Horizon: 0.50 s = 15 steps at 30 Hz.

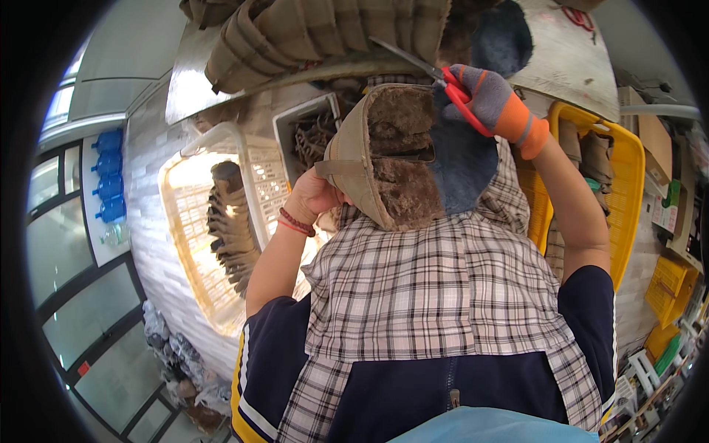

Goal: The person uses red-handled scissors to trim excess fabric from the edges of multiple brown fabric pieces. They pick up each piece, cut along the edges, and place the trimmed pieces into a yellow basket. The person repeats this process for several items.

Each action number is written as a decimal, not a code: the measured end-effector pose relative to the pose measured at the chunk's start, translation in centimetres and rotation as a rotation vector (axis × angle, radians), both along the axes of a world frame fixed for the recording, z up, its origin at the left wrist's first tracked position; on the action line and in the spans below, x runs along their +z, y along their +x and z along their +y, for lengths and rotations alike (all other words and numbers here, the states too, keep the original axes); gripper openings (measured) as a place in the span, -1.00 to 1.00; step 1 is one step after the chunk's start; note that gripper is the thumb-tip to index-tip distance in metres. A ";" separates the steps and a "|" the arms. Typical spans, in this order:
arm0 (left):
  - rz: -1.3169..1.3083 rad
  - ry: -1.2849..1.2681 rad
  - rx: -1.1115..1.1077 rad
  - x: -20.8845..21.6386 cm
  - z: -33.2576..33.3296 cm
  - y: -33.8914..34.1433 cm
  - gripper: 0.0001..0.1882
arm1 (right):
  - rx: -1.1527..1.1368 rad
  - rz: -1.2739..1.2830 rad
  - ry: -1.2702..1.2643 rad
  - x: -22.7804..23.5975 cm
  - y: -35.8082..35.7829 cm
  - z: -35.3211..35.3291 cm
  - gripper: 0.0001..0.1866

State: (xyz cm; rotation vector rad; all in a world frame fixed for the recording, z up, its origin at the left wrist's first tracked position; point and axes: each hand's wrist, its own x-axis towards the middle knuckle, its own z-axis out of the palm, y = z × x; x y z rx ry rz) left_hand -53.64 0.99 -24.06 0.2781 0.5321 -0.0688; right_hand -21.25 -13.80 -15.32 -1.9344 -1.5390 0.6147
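My bare left hand [317,193] grips the tan outer side of a fur-lined hat [402,196], its fingers partly hidden behind it. The hat's opening faces up, showing brown fur and a dark blue section at its right. A narrow tan strap crosses its left side. On my right hand [496,103] is a grey and orange glove, and its fingers are closed round red-handled scissors [461,100]. The blades point up and left, above the hat's far rim. They look nearly closed and apart from the fabric.
Nested tan hats [332,33] lie along the worktable [565,66], beside a dark blue piece [502,37]. At left, a cream plastic basket [181,258] holds more nested tan pieces. A grey bin [284,133] contains brown scraps. A yellow crate [628,184] with tan pieces stands at right.
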 end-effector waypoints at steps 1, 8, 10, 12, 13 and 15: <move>0.058 0.053 0.025 0.1 -0.1 -0.4 -0.62 | -0.063 -0.137 -0.027 -0.2 -1.4 0.5 -0.64; 0.143 0.083 0.138 -2.1 -0.4 -1.2 -0.73 | -0.179 -0.299 0.127 -0.7 -3.4 -0.2 -0.68; 0.054 0.025 0.091 -3.5 0.6 -1.5 -0.70 | -0.143 -0.367 0.207 0.7 -3.4 -1.2 -0.69; 0.150 0.059 0.138 -2.0 -0.2 -0.3 -0.77 | -0.017 -0.468 0.049 1.6 -3.9 -2.3 -0.69; 0.199 0.079 0.171 -0.8 -0.6 0.4 -0.81 | 0.056 -0.514 -0.025 2.0 -4.2 -2.7 -0.69; 0.190 0.058 0.172 -1.2 -0.5 0.2 -0.81 | 0.152 -0.474 -0.226 2.5 -4.9 -2.9 -0.66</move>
